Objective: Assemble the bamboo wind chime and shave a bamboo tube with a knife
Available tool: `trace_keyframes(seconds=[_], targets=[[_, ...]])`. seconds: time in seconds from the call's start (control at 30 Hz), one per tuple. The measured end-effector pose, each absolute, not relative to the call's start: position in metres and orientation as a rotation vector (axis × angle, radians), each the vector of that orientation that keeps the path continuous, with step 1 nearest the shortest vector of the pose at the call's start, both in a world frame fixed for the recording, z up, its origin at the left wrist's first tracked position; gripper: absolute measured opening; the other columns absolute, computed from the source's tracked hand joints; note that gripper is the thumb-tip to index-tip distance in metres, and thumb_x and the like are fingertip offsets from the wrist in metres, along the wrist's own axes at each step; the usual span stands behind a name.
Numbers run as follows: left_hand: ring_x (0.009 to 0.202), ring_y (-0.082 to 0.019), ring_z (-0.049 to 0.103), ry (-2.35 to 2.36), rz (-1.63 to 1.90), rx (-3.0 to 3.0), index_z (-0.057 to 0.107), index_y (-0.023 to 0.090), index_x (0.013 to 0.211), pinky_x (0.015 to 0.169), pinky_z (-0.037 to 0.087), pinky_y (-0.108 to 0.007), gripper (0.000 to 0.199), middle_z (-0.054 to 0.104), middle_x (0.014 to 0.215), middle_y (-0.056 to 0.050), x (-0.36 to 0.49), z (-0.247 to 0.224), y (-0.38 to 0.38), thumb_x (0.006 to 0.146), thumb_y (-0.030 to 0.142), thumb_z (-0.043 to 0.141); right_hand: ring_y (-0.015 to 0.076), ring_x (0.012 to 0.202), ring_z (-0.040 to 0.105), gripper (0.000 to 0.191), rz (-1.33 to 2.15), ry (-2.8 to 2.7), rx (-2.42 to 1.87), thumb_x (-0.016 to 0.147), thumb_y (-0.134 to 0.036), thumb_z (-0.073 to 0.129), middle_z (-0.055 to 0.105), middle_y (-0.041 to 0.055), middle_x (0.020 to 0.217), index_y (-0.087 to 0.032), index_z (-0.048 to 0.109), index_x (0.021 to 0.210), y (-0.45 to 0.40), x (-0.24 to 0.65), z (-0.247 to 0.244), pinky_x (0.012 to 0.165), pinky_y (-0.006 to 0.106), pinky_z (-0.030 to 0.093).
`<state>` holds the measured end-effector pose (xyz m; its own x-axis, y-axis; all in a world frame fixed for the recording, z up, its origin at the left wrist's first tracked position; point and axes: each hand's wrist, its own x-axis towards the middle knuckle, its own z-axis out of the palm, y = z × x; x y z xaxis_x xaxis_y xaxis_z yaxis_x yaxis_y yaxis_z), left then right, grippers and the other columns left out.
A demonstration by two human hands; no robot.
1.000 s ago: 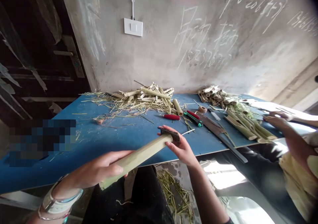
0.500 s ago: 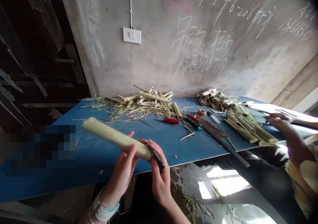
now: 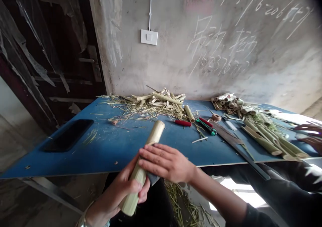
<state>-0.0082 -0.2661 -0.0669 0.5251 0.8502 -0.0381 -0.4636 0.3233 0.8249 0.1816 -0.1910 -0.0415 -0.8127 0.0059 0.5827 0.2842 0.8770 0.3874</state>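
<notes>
Gripping a pale green bamboo tube (image 3: 154, 136) at a slant, the left hand (image 3: 125, 188) wraps its fingers around the lower part while the right hand (image 3: 167, 163) lies closed across the middle; a dark metal piece (image 3: 152, 179) shows under the right palm, too hidden to name; the tube's open top end rises over the near edge of the blue desk (image 3: 108, 158), its lower end hanging below that edge; a black phone (image 3: 67, 135) lies to the left; ahead sit a red-handled tool (image 3: 183, 123) and a heap of bamboo offcuts and shavings (image 3: 161, 103); to the right lie a long flat blade (image 3: 238, 150) and a bundle of split bamboo lengths (image 3: 266, 141), with a co-worker's hand (image 3: 309, 133) just beyond them at the frame's edge; loose straw (image 3: 182, 200) covers the floor below
</notes>
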Motion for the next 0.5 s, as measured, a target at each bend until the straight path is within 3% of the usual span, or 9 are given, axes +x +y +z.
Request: trace_keyframes(seconds=[0.1,0.17,0.33,0.5], targets=[[0.050,-0.003,0.040,0.421,0.854,0.919,0.052,0.023,0.111,0.047,0.034,-0.017,0.044,0.047,0.083,-0.001,-0.017,-0.062,-0.272,0.070,0.026,0.068,0.0143,0.134,0.031,0.043,-0.560,-2.336,-0.437,0.095,-0.015,0.031,0.046,0.0071,0.138,-0.018,0.042,0.137,-0.167,0.187,-0.039,0.108,0.036,0.037],[0.051,-0.002,0.039,0.424,0.868,0.929,0.054,0.021,0.106,0.046,0.032,-0.017,0.038,0.045,0.086,-0.002,-0.022,-0.063,-0.272,0.071,0.028,0.067,0.0152,0.135,0.029,0.047,-0.482,-2.291,-0.533,0.094,-0.011,0.029,0.043,0.0087,0.140,-0.018,0.036,0.140,-0.161,0.187,-0.045,0.108,0.039,0.037],[0.052,-0.003,0.039,0.530,0.854,0.981,0.038,0.025,0.126,0.048,0.033,-0.018,0.060,0.044,0.082,-0.001,-0.026,-0.073,-0.275,0.073,0.030,0.065,0.0133,0.133,0.033,0.054,-0.408,-2.499,-0.334,0.094,-0.012,0.034,0.042,0.0022,0.142,-0.026,0.024,0.145,-0.166,0.180,-0.059,0.109,0.036,0.037],[0.050,-0.003,0.040,0.555,0.776,1.146,0.030,0.027,0.132,0.047,0.033,-0.018,0.065,0.043,0.085,0.000,-0.031,-0.067,-0.285,0.075,0.030,0.060,0.0165,0.133,0.034,0.062,-0.281,-2.276,-0.609,0.092,-0.003,0.023,0.035,0.0109,0.144,-0.019,0.005,0.148,-0.163,0.204,-0.050,0.106,0.037,0.041]])
